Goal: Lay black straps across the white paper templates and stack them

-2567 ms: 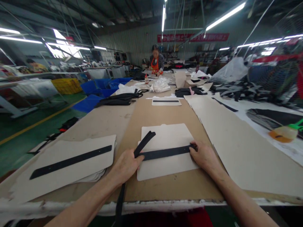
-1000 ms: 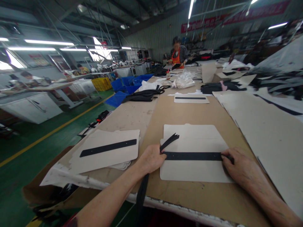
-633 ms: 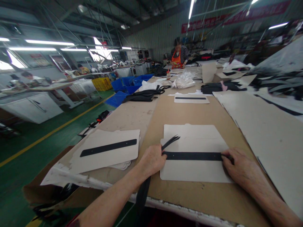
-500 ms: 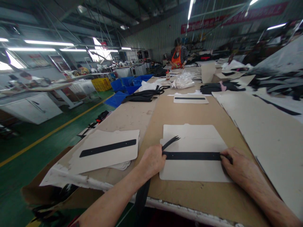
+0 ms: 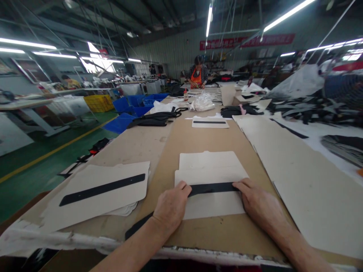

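A black strip runs crosswise over a pale, round-cornered board in front of me. My left hand pinches the strip's left end between thumb and fingers. At the other end my right hand has its thumb and fingers closed on the strip. Both hands rest low over the board, and their fingers hide the strip's ends. Another black strip lies partly under my left forearm. To the left, a stack of similar boards carries a black strip with small holes on top.
Farther up the table lies a small pale board with a black strip. Black fabric pieces and a clear plastic bag sit beyond. A long pale sheet covers the right side. A person in an orange apron stands far back.
The forked strip end beside my left hand is gone from view, and the strip hanging over the table edge now lies on the table. My left hand still grips the strip's left end. The view has turned right.
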{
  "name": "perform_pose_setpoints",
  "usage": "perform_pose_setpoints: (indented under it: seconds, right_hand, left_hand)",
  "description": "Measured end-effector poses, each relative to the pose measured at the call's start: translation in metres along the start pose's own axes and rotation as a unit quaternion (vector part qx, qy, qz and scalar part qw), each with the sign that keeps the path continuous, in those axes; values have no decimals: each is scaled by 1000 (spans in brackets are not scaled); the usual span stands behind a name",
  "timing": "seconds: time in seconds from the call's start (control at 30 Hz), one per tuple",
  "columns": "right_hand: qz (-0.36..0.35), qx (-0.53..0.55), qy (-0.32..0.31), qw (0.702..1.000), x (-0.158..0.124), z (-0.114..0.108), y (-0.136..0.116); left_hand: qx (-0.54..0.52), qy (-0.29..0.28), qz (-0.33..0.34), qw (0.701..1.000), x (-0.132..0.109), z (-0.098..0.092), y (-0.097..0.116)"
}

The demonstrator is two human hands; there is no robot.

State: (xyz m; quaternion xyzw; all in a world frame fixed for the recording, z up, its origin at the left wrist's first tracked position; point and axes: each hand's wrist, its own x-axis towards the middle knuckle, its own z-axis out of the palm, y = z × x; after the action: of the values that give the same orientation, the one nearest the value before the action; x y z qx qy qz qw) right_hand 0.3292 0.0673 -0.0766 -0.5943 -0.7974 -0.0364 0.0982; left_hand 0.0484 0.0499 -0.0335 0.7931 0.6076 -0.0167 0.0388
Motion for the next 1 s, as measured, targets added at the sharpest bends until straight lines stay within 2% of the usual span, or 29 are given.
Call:
perform_pose_setpoints:
  seconds: [0.1, 0.3, 0.43, 0.53, 0.63, 0.73, 0.8, 0.83, 0.9, 1.0]
  right_hand:
    - [-22, -37, -6, 999, -3, -4, -3]
    - [-22, -73, -28, 997, -5, -9, -12]
    - [-18, -45, -32, 998, -1, -12, -15]
    - [-18, 29, -35, 999, 4, -17, -5]
    - [49, 136, -16, 989, 3, -25, 17]
    - [157, 167, 45, 972, -12, -32, 39]
    - [153, 168, 68, 971, -26, -32, 45]
    - [131, 170, 66, 974, -33, -31, 45]
    - [73, 165, 53, 982, -43, -25, 41]
    - [11, 130, 72, 989, -50, -11, 31]
  left_hand:
    - [14, -10, 18, 1000, -3, -1, -1]
    - [14, -14, 56, 998, -5, 4, -6]
    - [13, 1, 69, 998, -7, 6, -9]
    - [16, 10, 78, 997, -8, 6, -10]
    - [-8, 23, 85, 996, -15, 2, -15]
    - [-42, 82, 27, 995, -32, -7, -24]
    - [-42, 108, -22, 993, -49, -16, -27]
    - [-34, 101, -36, 994, -58, -20, -27]
    - [-9, 48, -33, 998, -77, -27, -20]
    - [10, -39, 30, 999, -99, -27, 0]
